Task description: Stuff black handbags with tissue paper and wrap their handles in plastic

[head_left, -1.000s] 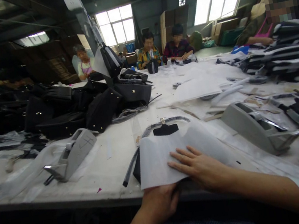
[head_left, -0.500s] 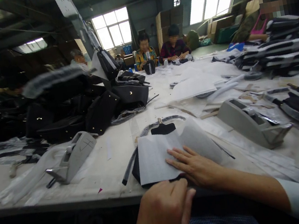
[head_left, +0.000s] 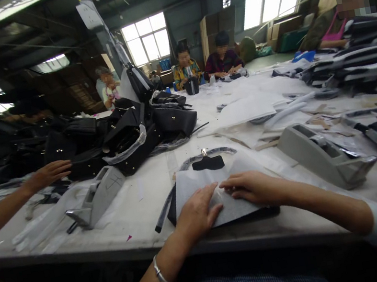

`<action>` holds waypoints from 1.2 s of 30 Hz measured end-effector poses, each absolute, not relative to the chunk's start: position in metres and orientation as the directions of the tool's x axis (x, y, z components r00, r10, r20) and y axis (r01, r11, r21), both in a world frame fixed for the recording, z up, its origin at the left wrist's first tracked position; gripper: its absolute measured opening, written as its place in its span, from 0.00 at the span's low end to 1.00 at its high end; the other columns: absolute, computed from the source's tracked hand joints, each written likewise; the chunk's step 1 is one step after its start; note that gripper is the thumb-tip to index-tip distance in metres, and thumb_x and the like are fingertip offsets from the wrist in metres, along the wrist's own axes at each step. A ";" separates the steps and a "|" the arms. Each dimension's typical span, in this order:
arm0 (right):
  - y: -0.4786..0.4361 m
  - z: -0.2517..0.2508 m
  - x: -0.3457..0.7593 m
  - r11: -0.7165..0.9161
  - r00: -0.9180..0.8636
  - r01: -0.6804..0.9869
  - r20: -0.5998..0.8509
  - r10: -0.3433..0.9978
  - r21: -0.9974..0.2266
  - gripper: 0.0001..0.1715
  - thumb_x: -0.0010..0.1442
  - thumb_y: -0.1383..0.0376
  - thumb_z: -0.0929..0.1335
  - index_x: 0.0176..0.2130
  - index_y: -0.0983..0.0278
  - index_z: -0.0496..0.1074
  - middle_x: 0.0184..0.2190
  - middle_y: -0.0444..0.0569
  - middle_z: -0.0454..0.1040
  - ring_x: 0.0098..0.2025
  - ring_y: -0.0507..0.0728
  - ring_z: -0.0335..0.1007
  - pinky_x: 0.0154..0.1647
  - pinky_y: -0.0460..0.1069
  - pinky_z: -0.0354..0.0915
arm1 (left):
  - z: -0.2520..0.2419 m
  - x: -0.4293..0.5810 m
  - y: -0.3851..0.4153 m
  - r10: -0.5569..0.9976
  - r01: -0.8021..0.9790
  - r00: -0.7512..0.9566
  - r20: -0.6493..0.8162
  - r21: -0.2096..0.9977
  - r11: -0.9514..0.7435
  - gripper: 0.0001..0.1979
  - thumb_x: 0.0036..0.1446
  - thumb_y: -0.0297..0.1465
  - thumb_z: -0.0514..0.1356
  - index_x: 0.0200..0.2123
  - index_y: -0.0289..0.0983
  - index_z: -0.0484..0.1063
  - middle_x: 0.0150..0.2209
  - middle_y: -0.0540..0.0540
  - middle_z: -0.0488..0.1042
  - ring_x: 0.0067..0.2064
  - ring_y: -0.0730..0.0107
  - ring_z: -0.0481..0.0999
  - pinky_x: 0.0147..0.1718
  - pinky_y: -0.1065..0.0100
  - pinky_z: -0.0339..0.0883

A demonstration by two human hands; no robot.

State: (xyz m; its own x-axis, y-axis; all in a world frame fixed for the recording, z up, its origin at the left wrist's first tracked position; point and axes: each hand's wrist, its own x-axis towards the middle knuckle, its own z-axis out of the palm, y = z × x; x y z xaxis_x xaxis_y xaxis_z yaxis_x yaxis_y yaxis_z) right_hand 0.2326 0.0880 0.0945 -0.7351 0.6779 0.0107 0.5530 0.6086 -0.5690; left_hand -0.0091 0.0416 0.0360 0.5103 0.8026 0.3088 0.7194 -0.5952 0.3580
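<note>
A sheet of white wrapping paper [head_left: 201, 185] lies over a flat black bag [head_left: 209, 162] at the near edge of the table; the bag's top flap and strap show beyond the paper. My left hand [head_left: 196, 215] rests flat on the paper's near left part, fingers stretched out. My right hand [head_left: 251, 187] lies on the paper just to the right, fingers curled and pinching a fold of the sheet. A black strip [head_left: 164, 210] sticks out from under the paper to the left.
A grey tape dispenser [head_left: 98, 196] stands at left, another grey tape dispenser [head_left: 318, 156] at right. A pile of black bags [head_left: 128, 127] fills the left middle. A co-worker's hand [head_left: 46, 174] reaches in from the left. Wrapped bags [head_left: 357, 65] stack at right. Several people sit at the far end.
My left hand came up from below the table edge onto the paper. My right hand went from flat to pinching the sheet. A co-worker's arm has reached in at left.
</note>
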 end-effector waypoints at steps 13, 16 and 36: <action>0.088 0.065 0.233 0.767 -0.805 0.558 0.018 0.593 -0.317 0.20 0.68 0.64 0.63 0.58 0.58 0.69 0.45 0.52 0.74 0.45 0.60 0.71 0.46 0.54 0.68 | 0.033 -0.008 0.041 0.822 0.746 0.487 0.296 0.350 -0.567 0.27 0.66 0.40 0.56 0.64 0.37 0.58 0.60 0.37 0.71 0.60 0.54 0.71 0.60 0.50 0.66; 0.088 0.063 0.234 0.790 -0.823 0.530 0.036 0.566 -0.308 0.20 0.69 0.63 0.62 0.58 0.59 0.69 0.46 0.52 0.74 0.45 0.60 0.71 0.46 0.54 0.68 | 0.034 -0.007 0.041 0.827 0.745 0.483 0.287 0.362 -0.561 0.27 0.65 0.40 0.56 0.64 0.36 0.58 0.60 0.38 0.70 0.61 0.54 0.70 0.59 0.51 0.66; 0.081 0.031 0.247 0.827 -0.851 0.492 0.049 0.522 -0.270 0.36 0.63 0.73 0.61 0.69 0.62 0.56 0.67 0.53 0.59 0.69 0.60 0.53 0.70 0.63 0.48 | 0.038 -0.005 0.044 0.797 0.739 0.568 0.207 0.300 -0.604 0.22 0.68 0.39 0.51 0.61 0.35 0.65 0.63 0.39 0.67 0.65 0.58 0.65 0.65 0.51 0.55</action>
State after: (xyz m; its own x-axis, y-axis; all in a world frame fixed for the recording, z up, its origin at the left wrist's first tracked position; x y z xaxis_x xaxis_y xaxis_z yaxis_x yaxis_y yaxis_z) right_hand 0.2468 0.0815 0.0308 -0.8514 0.5222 0.0488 0.4921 0.8275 -0.2704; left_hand -0.0047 0.0440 0.0376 0.5676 0.7969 0.2067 0.7387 -0.6038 0.2996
